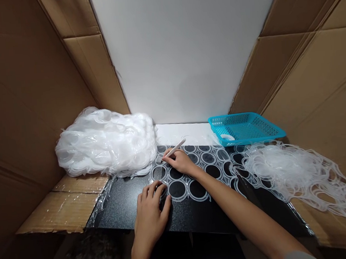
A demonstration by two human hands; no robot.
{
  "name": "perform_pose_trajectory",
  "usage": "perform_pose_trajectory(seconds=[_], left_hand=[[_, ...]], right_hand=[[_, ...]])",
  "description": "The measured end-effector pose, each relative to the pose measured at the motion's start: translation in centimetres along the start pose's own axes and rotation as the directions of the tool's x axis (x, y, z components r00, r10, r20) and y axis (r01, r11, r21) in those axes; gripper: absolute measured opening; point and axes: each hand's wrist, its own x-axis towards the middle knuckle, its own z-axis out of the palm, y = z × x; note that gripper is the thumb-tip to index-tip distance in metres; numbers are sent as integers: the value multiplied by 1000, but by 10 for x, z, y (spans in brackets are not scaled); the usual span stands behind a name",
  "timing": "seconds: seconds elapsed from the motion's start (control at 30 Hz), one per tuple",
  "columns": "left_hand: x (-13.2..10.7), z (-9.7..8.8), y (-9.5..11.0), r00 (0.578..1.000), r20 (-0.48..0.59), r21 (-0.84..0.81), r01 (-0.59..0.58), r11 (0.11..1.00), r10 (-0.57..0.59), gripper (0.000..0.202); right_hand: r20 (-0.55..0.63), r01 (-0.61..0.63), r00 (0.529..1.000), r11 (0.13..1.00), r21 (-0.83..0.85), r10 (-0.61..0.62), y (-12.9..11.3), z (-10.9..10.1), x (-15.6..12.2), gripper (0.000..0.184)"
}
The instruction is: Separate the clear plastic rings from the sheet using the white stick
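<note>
A clear plastic sheet [207, 164] cut into rows of rings lies flat on a black table [128, 213]. My right hand [180, 161] is closed around a thin white stick-like tool [174, 149], its tip touching the sheet's left part. My left hand [152, 213] lies flat with fingers spread, pressing down the sheet's near left corner.
A big heap of white plastic pieces [106, 144] sits at the left. A tangle of clear plastic ring webbing [296, 171] lies at the right. A blue basket [244, 128] stands at the back right. Cardboard walls [24, 109] enclose both sides; a white panel [181, 53] stands behind.
</note>
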Motion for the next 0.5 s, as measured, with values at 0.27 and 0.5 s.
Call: perform_pose_trajectory(seconds=[0.27, 0.5], left_hand=[[-1, 1, 0, 1000, -3, -7, 6, 1000, -6, 25], [14, -5, 3, 1000, 19, -35, -1, 999, 1, 20]], right_hand=[[10, 0, 1000, 999, -36, 0, 1, 0, 0, 17], [81, 111, 991, 987, -115, -102, 1, 0, -4, 17]])
